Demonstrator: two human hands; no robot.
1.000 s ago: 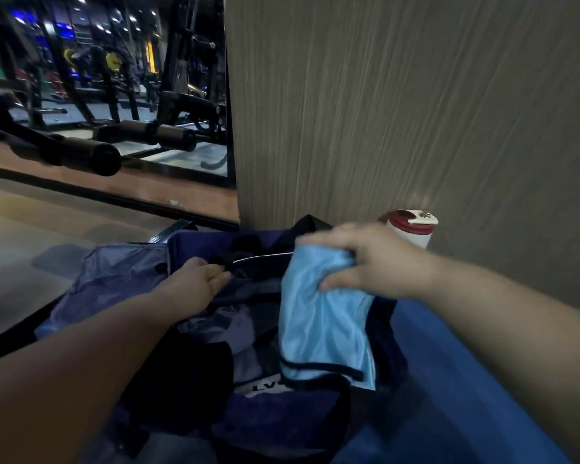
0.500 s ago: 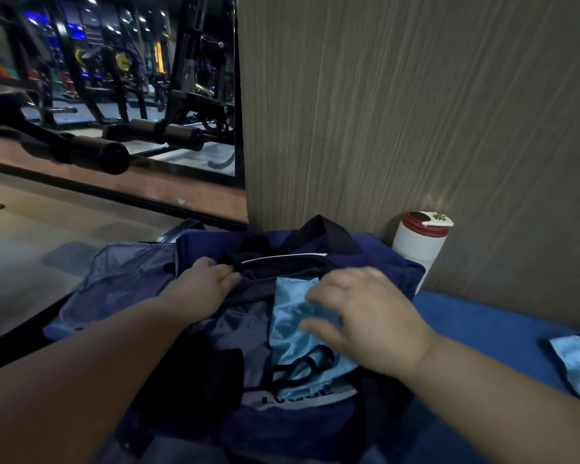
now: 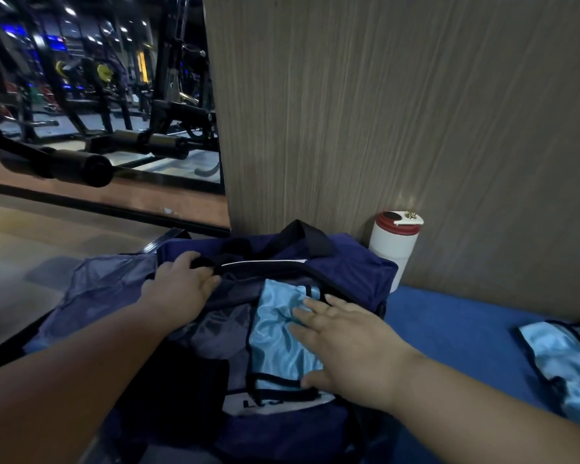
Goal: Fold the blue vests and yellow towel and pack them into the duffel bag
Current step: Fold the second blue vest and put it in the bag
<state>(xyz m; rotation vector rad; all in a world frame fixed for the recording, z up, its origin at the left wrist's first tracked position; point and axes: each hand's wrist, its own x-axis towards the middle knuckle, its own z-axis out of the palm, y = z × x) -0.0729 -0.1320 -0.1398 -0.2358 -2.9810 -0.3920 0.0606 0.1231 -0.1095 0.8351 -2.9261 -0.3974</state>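
Two hands at the navy duffel bag [image 3: 349,266]: my left hand [image 3: 181,289] grips its far opening edge, while my right hand [image 3: 342,346], fingers spread, presses flat on a folded blue vest [image 3: 278,336] inside. Another blue vest [image 3: 563,360] lies far right.

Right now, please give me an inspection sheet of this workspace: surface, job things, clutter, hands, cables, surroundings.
Surface: blue mat at the foot of a wood-grain wall.
Job's things: navy duffel bag open; folded light blue vest lies in its opening; second light blue vest lies on the mat at the right edge; yellow towel not seen.
Clutter: white bottle with red lid upright beside the bag, by the wall.
Hands: left hand grips the bag's rim; right hand rests flat on the packed vest.
Cables: nothing seen.
Surroundings: gym machines behind, dim light.
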